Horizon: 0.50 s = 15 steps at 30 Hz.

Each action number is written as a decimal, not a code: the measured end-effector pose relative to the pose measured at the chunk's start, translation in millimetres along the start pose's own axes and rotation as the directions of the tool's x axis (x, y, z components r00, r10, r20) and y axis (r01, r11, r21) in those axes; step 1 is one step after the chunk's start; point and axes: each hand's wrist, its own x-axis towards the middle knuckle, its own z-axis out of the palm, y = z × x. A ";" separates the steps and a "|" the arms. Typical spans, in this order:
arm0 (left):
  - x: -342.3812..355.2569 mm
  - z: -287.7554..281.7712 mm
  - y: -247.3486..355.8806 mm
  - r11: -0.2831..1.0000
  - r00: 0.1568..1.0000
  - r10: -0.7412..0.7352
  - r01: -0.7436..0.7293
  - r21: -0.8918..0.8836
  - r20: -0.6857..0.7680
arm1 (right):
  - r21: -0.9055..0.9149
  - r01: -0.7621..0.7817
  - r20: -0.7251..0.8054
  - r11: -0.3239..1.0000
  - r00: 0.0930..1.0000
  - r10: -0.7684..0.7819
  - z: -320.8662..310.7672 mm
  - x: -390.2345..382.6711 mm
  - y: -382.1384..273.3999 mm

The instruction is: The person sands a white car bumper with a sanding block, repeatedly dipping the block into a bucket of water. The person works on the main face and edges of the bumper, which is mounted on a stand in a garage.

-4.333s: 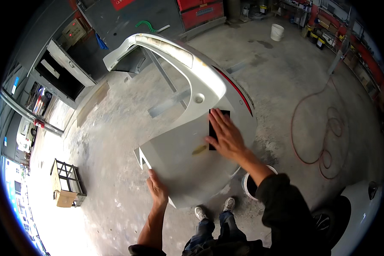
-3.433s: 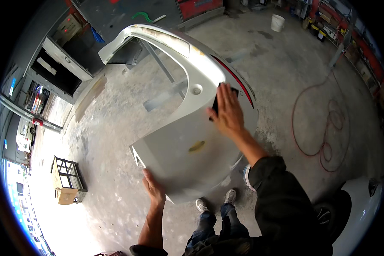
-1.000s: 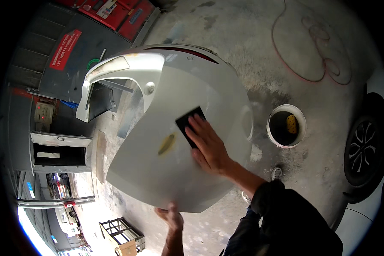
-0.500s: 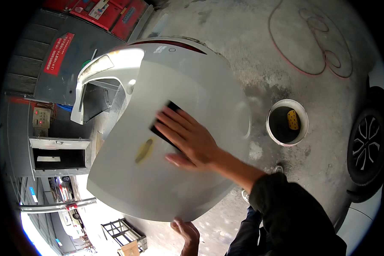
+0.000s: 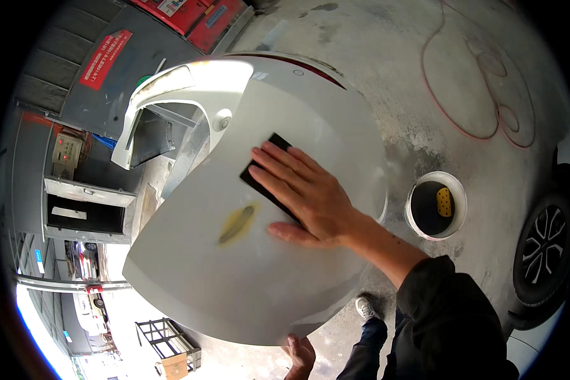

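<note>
A large white curved car bumper (image 5: 196, 285) fills the middle of the view. On its face is a yellowish patch with a dark grey centre (image 5: 237, 225). My right hand (image 5: 310, 199) lies over a flat black sanding block (image 5: 259, 183), pressing it to the white surface just beyond and right of that patch. The fingers stretch across the block, with the thumb apart on the panel. At the bumper's near edge, my left hand (image 5: 299, 354) is closed round the rim; part of its fingers is hidden beneath.
A white bucket (image 5: 462, 209) with dark contents and a yellow perforated pad (image 5: 444, 201) stands on the floor at right. Beyond it lies a red hose (image 5: 453, 130). A car wheel (image 5: 541, 247) is at far right. A metal frame (image 5: 168, 339) with a cardboard box stands lower left.
My right hand and the block have slid a little farther from the yellowish patch. The whole view has shifted, placing the bumper and bucket differently. My left hand stays on the near edge.
</note>
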 end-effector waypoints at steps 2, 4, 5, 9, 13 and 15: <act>-3.3 0.2 -8.3 0.995 0.999 -0.028 0.026 -0.091 -0.018 | 0.026 -0.017 -0.004 1.000 1.000 0.017 5.4 1.2 1.4; -1.0 11.9 -7.9 0.989 0.998 -0.045 0.038 -0.141 -0.046 | 0.079 -0.086 -0.072 0.993 0.993 0.092 15.6 -24.2 -4.0; -0.7 9.7 -9.1 0.986 0.998 -0.042 0.035 -0.162 -0.042 | 0.086 -0.119 -0.089 0.989 0.988 0.127 27.6 -52.1 -6.9; -4.5 12.1 -18.1 0.976 0.996 -0.074 0.061 -0.211 -0.056 | 0.070 -0.183 -0.149 0.981 0.970 0.191 55.0 -142.4 -10.6; -10.0 14.5 -22.2 0.965 0.994 -0.092 0.074 -0.251 -0.063 | -0.045 -0.072 0.008 0.996 0.997 0.072 9.6 -61.0 13.2; -15.3 7.3 -19.8 0.955 0.991 -0.112 0.085 -0.286 -0.077 | -0.071 0.057 0.108 0.996 0.993 -0.050 -9.5 20.9 21.4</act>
